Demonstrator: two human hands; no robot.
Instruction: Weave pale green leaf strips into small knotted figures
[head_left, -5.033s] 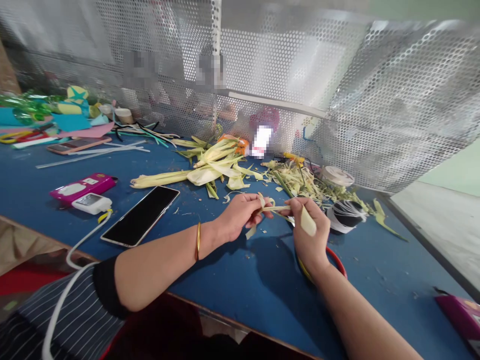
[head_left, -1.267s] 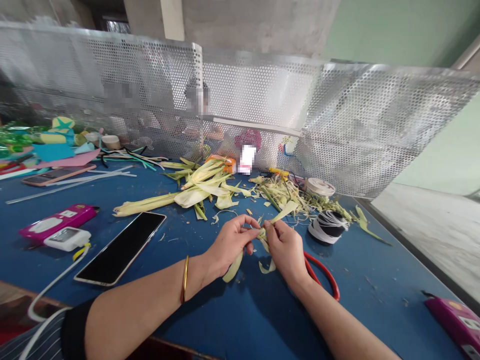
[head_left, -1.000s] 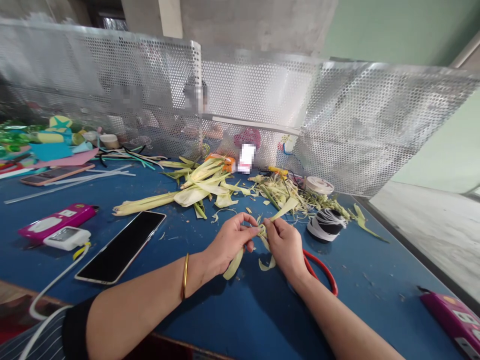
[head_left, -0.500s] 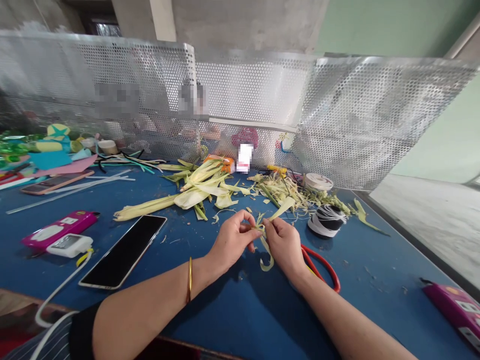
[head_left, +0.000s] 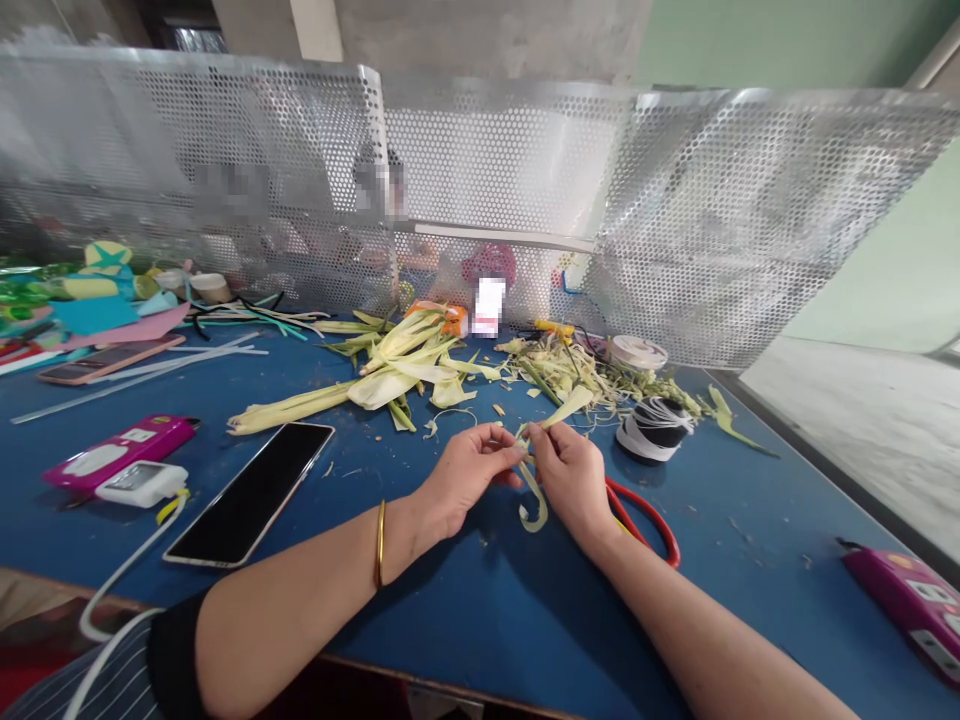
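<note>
Over the front middle of the blue table, my left hand (head_left: 480,465) and my right hand (head_left: 566,475) meet with fingertips almost touching. Both pinch a pale strip of corn husk (head_left: 534,505), whose curled end hangs down between them. A wider end of husk sticks up to the right past my right hand. Red-handled scissors (head_left: 652,520) lie beside my right wrist, partly covered by it. Just behind the hands is a pile of corn husks (head_left: 405,375), with shredded husk scraps (head_left: 574,375) to its right. A spool of white string (head_left: 654,430) stands right of my right hand.
A black-screened phone (head_left: 251,495), a magenta device (head_left: 124,452) and a white cabled gadget (head_left: 142,483) lie on the left. Another magenta device (head_left: 904,605) is at the right edge. A perforated metal screen (head_left: 495,170) closes off the back; a person is partly visible behind it.
The fingers of my left hand have closed in around the husk, covering the small frayed tips that stuck up before. My right hand stays almost in place. The view has tilted slightly.
</note>
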